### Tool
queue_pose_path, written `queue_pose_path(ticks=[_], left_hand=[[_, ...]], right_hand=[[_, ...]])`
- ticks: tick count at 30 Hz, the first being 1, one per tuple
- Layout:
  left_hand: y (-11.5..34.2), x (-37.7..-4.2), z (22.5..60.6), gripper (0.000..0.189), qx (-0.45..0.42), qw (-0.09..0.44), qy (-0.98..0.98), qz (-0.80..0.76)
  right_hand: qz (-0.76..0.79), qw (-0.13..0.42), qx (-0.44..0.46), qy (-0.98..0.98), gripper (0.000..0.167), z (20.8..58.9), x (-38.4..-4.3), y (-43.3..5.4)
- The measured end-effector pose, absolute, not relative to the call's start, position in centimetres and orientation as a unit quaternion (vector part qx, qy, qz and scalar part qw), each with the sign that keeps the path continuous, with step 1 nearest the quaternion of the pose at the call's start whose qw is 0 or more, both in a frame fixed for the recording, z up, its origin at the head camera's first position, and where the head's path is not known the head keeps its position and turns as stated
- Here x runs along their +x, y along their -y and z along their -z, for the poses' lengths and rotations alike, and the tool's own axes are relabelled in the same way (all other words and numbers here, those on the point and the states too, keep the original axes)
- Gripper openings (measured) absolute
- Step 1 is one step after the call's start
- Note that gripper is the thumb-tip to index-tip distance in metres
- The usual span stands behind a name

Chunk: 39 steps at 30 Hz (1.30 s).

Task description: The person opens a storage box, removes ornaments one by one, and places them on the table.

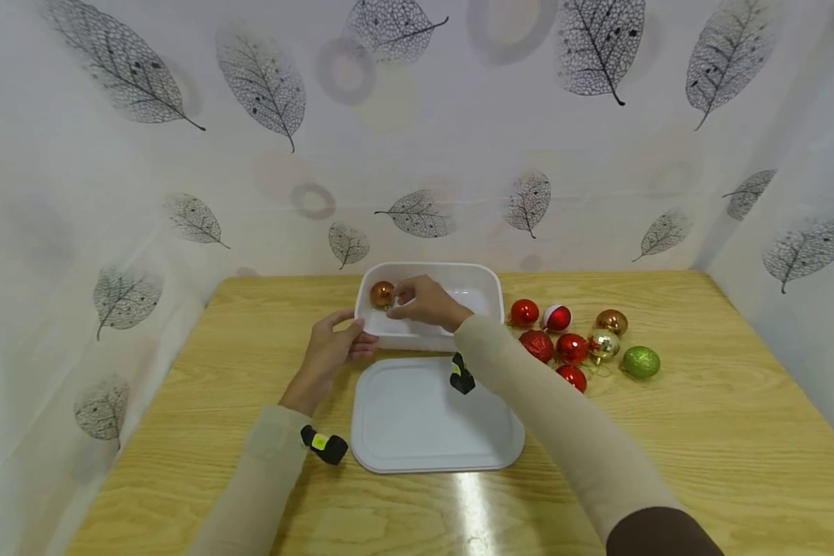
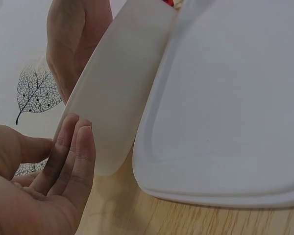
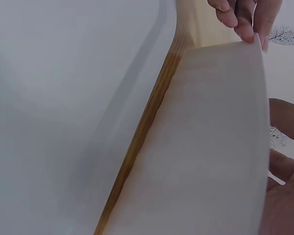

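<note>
A white plastic box (image 1: 486, 297) stands at the back of the table, holding a copper-coloured Christmas bauble (image 1: 381, 293) at its left end. My left hand (image 1: 330, 351) grips the box's near left corner, its thumb at the rim and its fingers against the outer wall, as the left wrist view shows. Inside the box, my right hand (image 1: 427, 301) is right beside the bauble with thumb and fingers parted. Whether its fingertips touch the bauble is hard to see. In the right wrist view, the box wall (image 3: 201, 137) partly hides that hand (image 3: 286, 186).
A white lid (image 1: 431, 417) lies flat in front of the box. Right of the box, several baubles are grouped, among them a green one (image 1: 641, 362), a silvery-gold one (image 1: 603, 344), another copper one (image 1: 611, 321) and red ones (image 1: 571, 349). My right forearm crosses near them.
</note>
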<state>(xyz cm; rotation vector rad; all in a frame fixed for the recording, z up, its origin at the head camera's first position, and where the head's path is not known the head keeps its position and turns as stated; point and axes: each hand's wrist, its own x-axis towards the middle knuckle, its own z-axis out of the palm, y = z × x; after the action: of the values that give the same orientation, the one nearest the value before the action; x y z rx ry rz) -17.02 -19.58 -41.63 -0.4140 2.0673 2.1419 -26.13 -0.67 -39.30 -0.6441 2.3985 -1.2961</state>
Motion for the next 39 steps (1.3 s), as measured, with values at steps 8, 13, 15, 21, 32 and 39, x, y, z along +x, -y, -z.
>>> queue_pose_path(ticks=[8, 13, 15, 21, 32, 39], left_hand=[[19.3, -17.1, 41.6, 0.045, -0.146, 0.073, -0.691, -0.705], [19.4, -17.2, 41.7, 0.044, -0.147, 0.072, -0.690, -0.705], [19.3, -17.3, 41.7, 0.044, -0.145, 0.071, -0.690, -0.706], [19.2, -17.3, 41.9, 0.043, -0.140, 0.071, -0.694, -0.703], [19.6, -17.2, 41.9, 0.045, -0.139, 0.070, -0.696, -0.701], [19.6, -17.2, 41.8, 0.043, -0.143, 0.065, -0.693, -0.704]], right_hand=[[0.461, 0.164, -0.196, -0.850, 0.045, 40.3, -27.2, 1.0], [0.469, 0.171, -0.177, -0.849, 0.050, 40.7, -27.9, 1.3], [0.468, 0.171, -0.175, -0.849, 0.050, 40.8, -28.2, 1.3], [0.460, 0.161, -0.174, -0.855, 0.050, 41.0, -28.6, 1.6], [0.465, 0.186, -0.166, -0.850, 0.047, 40.9, -28.5, 2.2], [0.482, 0.205, -0.177, -0.833, 0.045, 41.3, -28.1, 2.8]])
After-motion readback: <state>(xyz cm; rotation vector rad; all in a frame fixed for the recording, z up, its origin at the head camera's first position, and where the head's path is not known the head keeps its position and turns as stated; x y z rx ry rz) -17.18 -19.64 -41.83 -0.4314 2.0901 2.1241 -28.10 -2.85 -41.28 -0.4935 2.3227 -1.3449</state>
